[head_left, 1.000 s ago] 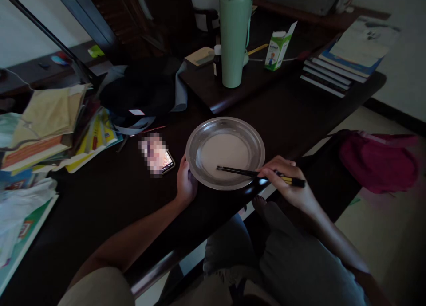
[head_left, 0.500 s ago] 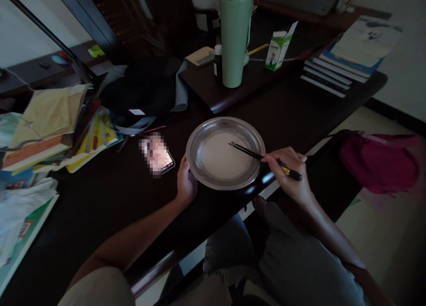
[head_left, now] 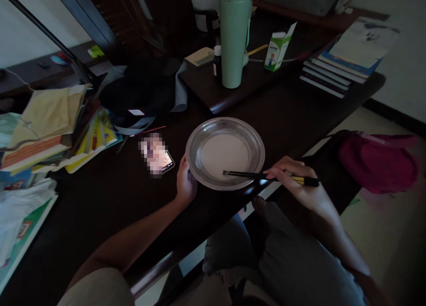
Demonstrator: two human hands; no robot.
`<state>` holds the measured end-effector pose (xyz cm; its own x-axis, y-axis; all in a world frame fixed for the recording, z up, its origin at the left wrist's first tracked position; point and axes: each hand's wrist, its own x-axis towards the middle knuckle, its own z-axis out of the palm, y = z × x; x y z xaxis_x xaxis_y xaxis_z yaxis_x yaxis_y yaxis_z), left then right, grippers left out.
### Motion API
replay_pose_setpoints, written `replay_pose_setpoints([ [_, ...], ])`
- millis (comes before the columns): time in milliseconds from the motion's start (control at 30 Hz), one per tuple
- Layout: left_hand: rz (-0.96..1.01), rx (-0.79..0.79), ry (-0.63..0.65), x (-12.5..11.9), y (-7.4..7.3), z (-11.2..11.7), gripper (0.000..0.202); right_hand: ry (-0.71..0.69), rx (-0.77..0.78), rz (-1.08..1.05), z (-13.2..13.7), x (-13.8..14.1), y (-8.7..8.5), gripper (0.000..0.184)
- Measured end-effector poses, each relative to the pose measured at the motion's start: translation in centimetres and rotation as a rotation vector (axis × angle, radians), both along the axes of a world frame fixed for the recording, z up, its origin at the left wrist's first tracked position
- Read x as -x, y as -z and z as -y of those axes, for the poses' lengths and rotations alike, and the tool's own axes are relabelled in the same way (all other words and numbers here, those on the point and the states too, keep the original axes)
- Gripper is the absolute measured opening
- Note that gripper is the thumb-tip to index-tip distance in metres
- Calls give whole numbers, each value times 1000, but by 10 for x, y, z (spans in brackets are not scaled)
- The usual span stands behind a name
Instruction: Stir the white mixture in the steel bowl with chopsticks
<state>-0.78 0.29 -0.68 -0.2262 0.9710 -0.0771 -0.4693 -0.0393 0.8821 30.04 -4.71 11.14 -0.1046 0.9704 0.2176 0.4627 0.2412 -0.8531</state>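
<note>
A round metal bowl [head_left: 193, 164] sits near the table's front edge with a whitish mixture [head_left: 224, 153] in it. My left hand [head_left: 186, 179] is closed on the bowl's left rim, thumb at the side, other fingers partly hidden beneath. In my right hand [head_left: 294, 179], at the bowl's right, is a pair of black chopsticks [head_left: 249, 175] with gold bands near the back end. Their tips lie over the near part of the mixture, close together; whether they dip into it I cannot tell.
Left of the bowl lies a lit phone [head_left: 156, 155]. Behind stand a green tumbler [head_left: 234, 40], a small dark bottle [head_left: 217, 62] and a green-white box [head_left: 278, 51]. Books [head_left: 346, 62] are stacked back right; papers [head_left: 49, 115] and a black bag [head_left: 140, 88] lie left.
The chopsticks have swung from the middle of the bowl toward its near side. My right hand has shifted right and slightly down; my left hand keeps its place on the rim.
</note>
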Motion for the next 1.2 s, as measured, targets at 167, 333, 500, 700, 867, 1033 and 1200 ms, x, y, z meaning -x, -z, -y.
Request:
replay_pose_setpoints([
  [167,-2,11,-2,-3,-1,2,46,69,-122,40,-16,28,37,38],
  [333,-13,5,0,3,-12,6,46,213,-200,156,-23,40,43,39],
  [500,-19,-2,12,7,-18,8,44,332,-202,208,-13,25,22,34],
  [700,-16,11,22,1,1,3,45,303,-133,107,-1,-9,14,28],
  [867,-2,24,11,-5,13,-1,48,169,-20,67,3,-21,11,28],
  [1033,-10,13,-1,-6,7,-1,49,24,-43,36,-1,1,20,33],
  [1200,-6,20,14,-6,3,1,46,33,-120,101,-14,26,42,35],
])
